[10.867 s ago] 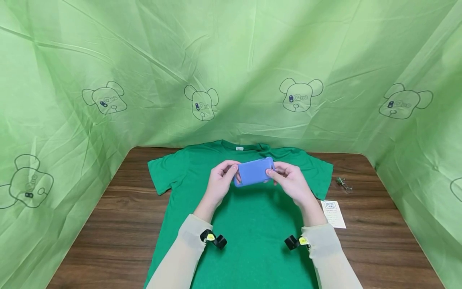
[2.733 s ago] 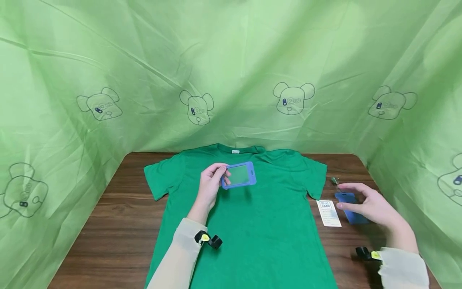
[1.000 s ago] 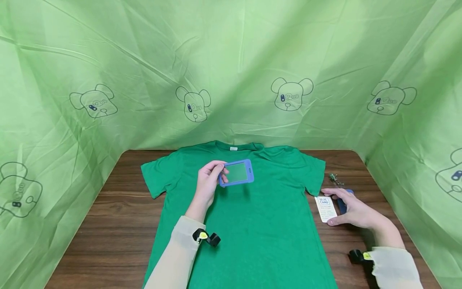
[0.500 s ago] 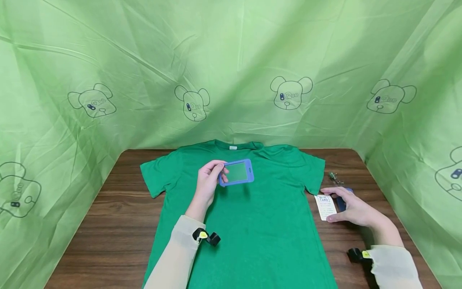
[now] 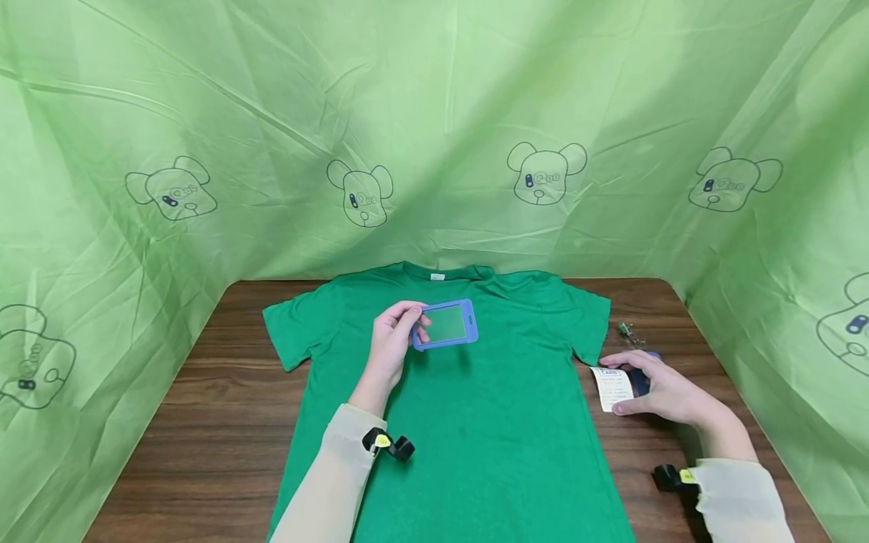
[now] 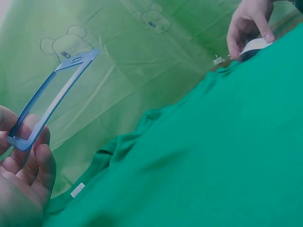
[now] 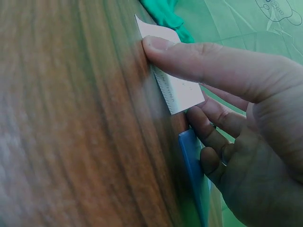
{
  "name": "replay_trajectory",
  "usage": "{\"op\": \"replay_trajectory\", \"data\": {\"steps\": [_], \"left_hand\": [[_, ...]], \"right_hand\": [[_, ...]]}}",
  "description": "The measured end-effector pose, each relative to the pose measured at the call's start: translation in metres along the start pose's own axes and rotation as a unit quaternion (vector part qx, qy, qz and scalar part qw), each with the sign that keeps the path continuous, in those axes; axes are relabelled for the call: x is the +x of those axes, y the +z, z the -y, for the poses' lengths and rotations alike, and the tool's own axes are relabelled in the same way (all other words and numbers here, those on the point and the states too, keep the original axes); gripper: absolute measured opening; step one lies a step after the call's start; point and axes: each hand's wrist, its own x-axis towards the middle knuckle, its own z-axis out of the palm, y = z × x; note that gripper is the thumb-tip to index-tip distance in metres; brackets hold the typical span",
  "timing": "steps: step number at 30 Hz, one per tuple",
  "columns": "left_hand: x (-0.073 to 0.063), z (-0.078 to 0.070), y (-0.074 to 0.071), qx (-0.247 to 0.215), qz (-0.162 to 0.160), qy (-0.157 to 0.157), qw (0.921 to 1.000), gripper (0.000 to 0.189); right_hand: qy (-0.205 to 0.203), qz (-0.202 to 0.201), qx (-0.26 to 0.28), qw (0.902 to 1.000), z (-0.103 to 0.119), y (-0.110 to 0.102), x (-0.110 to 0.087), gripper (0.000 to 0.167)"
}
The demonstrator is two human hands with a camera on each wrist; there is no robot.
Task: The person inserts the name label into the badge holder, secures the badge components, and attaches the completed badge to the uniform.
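Above the green T-shirt (image 5: 475, 430), my left hand (image 5: 389, 341) grips one end of a blue card holder frame (image 5: 471, 320) with a see-through window. The frame (image 6: 78, 60) stands tilted in the left wrist view, thumb on one face and fingers behind. At the right, my right hand (image 5: 668, 394) pinches a white ID card (image 5: 614, 391) by its edges between thumb and fingertips. The card (image 7: 182, 87) bows into a curve in the right wrist view. Partly hidden under the right hand, a flat blue holder piece (image 5: 640, 383) lies on the table beside the card.
A small green and metal clip (image 5: 629, 334) lies behind the right hand. The shirt's right sleeve (image 5: 587, 324) ends close to the card. Green cloth walls (image 5: 448, 151) enclose the brown wooden table (image 5: 204, 422) at the back and sides.
Earlier both hands held the closed blue holder; its flat piece now lies at the right. The right hand has shifted left onto the ID card, which has gone from flat to bent.
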Motion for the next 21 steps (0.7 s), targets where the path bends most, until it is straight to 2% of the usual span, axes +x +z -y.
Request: {"op": "replay_trajectory", "data": {"steps": [5,10,15,21], "left_hand": [[0.0001,0.0007,0.0004,-0.005,0.0,-0.001,1.0,0.025],[0.0003,0.0025,-0.0005,-0.006,0.0,-0.002,1.0,0.024],[0.0001,0.0035,-0.0014,-0.007,0.0,-0.003,1.0,0.024],[0.0002,0.0024,-0.0003,-0.008,-0.001,-0.007,0.9999,0.024]], "right_hand": [[0.012,0.0,-0.015,0.9998,0.0021,-0.0008,0.0014,0.074],[0.031,-0.018,-0.04,0.9986,0.0034,0.001,0.0042,0.062],[0.018,-0.037,-0.037,0.9985,0.0049,0.0023,0.0048,0.048],[0.005,-0.054,-0.021,0.9983,0.005,0.0014,0.0041,0.039]]}}
